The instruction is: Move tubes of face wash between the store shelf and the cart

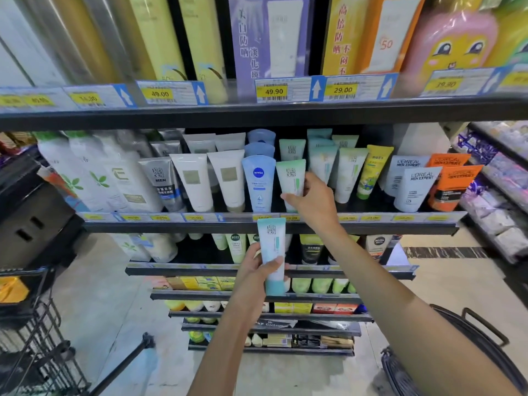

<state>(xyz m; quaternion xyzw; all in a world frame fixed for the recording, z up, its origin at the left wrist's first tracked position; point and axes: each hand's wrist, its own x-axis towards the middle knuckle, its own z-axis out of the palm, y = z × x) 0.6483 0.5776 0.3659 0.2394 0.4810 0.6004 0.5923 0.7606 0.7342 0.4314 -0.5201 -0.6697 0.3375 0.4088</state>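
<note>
My left hand (253, 268) grips a white tube of face wash with a teal cap (273, 252), held upright in front of the shelf edge. My right hand (310, 200) reaches up to the middle shelf (228, 225) and pinches a white and green tube (292, 180) that stands in the front row, just right of a blue Nivea tube (258, 182). More tubes of the same green kind (347, 172) stand to the right of my right hand.
A black wire cart (34, 332) stands at the lower left and a dark basket (468, 352) at the lower right. An upper shelf with price tags (274, 91) overhangs the tubes. Lower shelves (257, 295) hold more products. Another shelf unit (497, 195) lines the right side.
</note>
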